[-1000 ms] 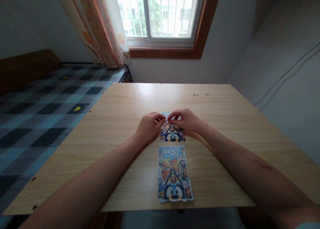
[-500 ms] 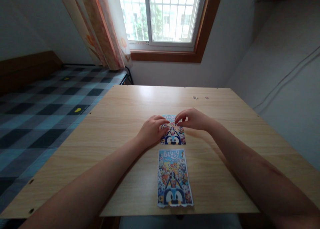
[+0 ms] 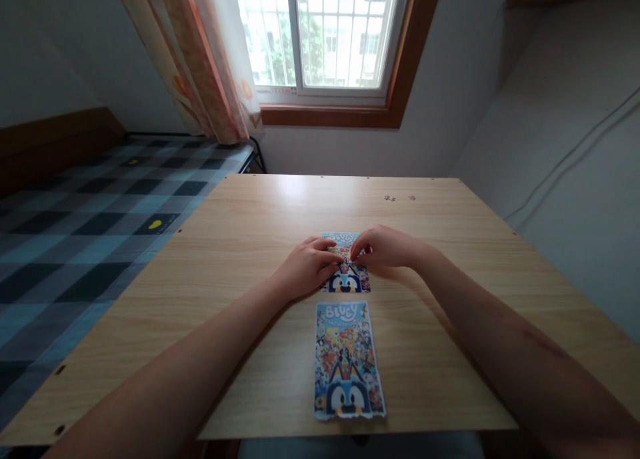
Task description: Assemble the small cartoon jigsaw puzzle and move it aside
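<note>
A small colourful jigsaw puzzle [image 3: 346, 280] with a blue cartoon dog lies in the middle of the wooden table [image 3: 240, 245]. My left hand [image 3: 306, 267] rests on its left edge, fingers curled and pressing down. On its right side my right hand [image 3: 385, 249] has its fingertips pinched on the puzzle's middle; whether a piece is in them is hidden. Closer to me lies a printed picture sheet [image 3: 347, 359] with the same dog and the word BLUEY.
Two tiny loose puzzle pieces [image 3: 390, 197] lie at the far right of the table. A bed with a blue checked cover [image 3: 85, 225] stands at the left. A window [image 3: 320, 32] and curtain [image 3: 210, 59] are behind; a wall runs along the right.
Both hands have sunk from just above the puzzle onto it. My right hand drew back a little to the right and lower. The camera tilted slightly.
</note>
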